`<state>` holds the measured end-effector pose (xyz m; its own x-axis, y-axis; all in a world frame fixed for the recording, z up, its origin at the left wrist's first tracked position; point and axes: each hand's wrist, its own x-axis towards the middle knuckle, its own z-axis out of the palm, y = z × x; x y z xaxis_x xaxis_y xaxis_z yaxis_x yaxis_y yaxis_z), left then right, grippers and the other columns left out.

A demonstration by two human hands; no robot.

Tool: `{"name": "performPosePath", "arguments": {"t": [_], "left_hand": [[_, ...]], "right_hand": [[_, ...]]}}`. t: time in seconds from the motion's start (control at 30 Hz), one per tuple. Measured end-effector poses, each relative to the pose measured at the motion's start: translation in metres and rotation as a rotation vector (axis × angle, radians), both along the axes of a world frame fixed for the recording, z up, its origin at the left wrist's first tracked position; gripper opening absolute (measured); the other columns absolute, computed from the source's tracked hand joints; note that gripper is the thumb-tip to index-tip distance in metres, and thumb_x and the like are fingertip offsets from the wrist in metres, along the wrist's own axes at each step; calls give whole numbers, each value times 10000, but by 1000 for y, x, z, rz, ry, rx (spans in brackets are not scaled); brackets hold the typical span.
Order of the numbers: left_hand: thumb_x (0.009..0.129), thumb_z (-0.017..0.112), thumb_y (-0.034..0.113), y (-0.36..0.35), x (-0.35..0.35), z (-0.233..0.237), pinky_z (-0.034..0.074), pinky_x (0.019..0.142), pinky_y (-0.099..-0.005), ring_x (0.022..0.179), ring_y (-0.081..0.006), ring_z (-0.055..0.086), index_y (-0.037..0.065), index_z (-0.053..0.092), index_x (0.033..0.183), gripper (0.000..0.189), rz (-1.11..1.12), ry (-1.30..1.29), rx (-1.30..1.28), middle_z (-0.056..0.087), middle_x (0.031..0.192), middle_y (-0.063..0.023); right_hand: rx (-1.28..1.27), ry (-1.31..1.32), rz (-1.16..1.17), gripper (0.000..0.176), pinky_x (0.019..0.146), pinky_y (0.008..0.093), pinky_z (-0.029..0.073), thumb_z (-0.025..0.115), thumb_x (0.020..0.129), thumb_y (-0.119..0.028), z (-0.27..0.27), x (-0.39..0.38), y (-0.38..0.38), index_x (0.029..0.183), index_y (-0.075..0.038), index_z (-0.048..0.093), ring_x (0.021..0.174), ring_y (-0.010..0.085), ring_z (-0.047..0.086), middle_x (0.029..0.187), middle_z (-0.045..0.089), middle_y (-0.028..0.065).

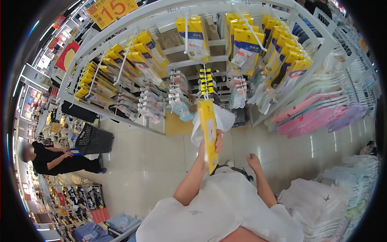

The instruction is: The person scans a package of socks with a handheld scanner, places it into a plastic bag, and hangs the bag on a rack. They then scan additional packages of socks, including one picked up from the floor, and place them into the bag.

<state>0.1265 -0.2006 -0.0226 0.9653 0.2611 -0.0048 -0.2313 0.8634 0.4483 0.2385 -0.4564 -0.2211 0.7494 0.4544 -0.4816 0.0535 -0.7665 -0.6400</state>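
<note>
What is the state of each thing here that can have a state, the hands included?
left hand: closed on the yellow packet
yellow packet: held upright, off the hooks
white bag: crumpled, held behind the packet
right hand: lowered, nothing seen in it; open or closed unclear
rack packets: hanging on hooks
black basket: standing on the floor
pink garments: hanging in a row

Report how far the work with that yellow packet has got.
Done: rows of yellow packets hang on the white wire rack. In hand: the left hand grips one flat yellow packet, raised below the rack; the right hand shows nothing held. Left: this packet is not hung yet.
</note>
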Motion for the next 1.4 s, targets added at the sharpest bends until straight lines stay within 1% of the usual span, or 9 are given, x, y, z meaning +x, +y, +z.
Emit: {"name": "performPosePath", "arguments": {"t": [0.07, 0.1, 0.2, 0.3, 0.5, 0.63, 0.83, 1.17, 1.4], "left_hand": [[953, 445, 244, -1, -6, -5, 389, 529, -232, 571, -109, 483, 4, 532, 1120, 305, 126, 295, 127, 514, 724, -22], [960, 471, 215, -13, 6, 14, 441, 631, -235, 713, -102, 555, 9, 561, 1040, 238, 378, 623, 82, 592, 828, -35], [957, 503, 237, -1, 5, -20, 445, 709, -230, 809, -86, 555, 2, 579, 1006, 252, 442, 582, 382, 609, 881, -28], [949, 524, 271, 7, 6, -1, 427, 699, -215, 790, -65, 530, -4, 588, 1016, 290, 492, 669, 574, 603, 871, -22], [955, 506, 253, 35, 7, 7, 439, 656, -215, 740, -68, 527, 7, 572, 1027, 265, 531, 629, 657, 593, 867, -14], [953, 503, 260, 53, -3, 17, 462, 663, -241, 755, -112, 562, -3, 564, 1050, 287, 598, 613, 652, 618, 921, -60], [941, 509, 202, 86, -22, -34, 484, 605, -261, 711, -126, 577, -34, 547, 1042, 260, 456, 697, 691, 622, 886, -89], [934, 515, 226, 124, -42, -39, 489, 630, -274, 700, -154, 605, -25, 558, 1005, 264, 383, 743, 685, 642, 893, -107], [932, 516, 244, 141, -54, -50, 485, 638, -272, 716, -150, 608, -25, 569, 1001, 283, 333, 718, 721, 645, 897, -101]], "right_hand": [[491, 265, -56, 511, 862, 332, 476, 496, 927, -348, 106, 11, 49, 1187, 92, 511, 991, 238, 604, 1070, 614, 197], [693, 440, -91, 465, 863, 315, 470, 482, 947, -294, 156, 10, 71, 1223, 80, 486, 994, 202, 594, 1092, 608, 161], [1003, 472, -23, 367, 849, 287, 464, 502, 945, -204, 210, 7, 111, 1222, 36, 497, 978, 164, 586, 1109, 605, 120], [1001, 372, 60, 262, 791, 251, 469, 554, 916, -106, 239, 9, 144, 1137, 34, 545, 908, 109, 589, 1030, 630, 75], [1065, 234, -85, 178, 709, 220, 464, 557, 899, -46, 250, 24, 190, 1053, 41, 579, 797, 68, 578, 918, 640, 41], [1075, 61, -172, 190, 714, 223, 459, 558, 893, -45, 274, 57, 226, 1061, 43, 575, 802, 79, 577, 938, 638, 46], [1249, -206, -152, 323, 771, 236, 455, 569, 882, -40, 315, 107, 300, 1192, 26, 506, 865, 91, 572, 965, 629, 72], [1293, -121, -10, 430, 774, 235, 456, 585, 869, -39, 324, 141, 359, 1277, -1, 454, 869, 101, 577, 955, 631, 80], [1167, -275, -60, 409, 767, 243, 463, 596, 868, -55, 314, 132, 367, 1252, 2, 469, 851, 117, 591, 932, 643, 72]]}}
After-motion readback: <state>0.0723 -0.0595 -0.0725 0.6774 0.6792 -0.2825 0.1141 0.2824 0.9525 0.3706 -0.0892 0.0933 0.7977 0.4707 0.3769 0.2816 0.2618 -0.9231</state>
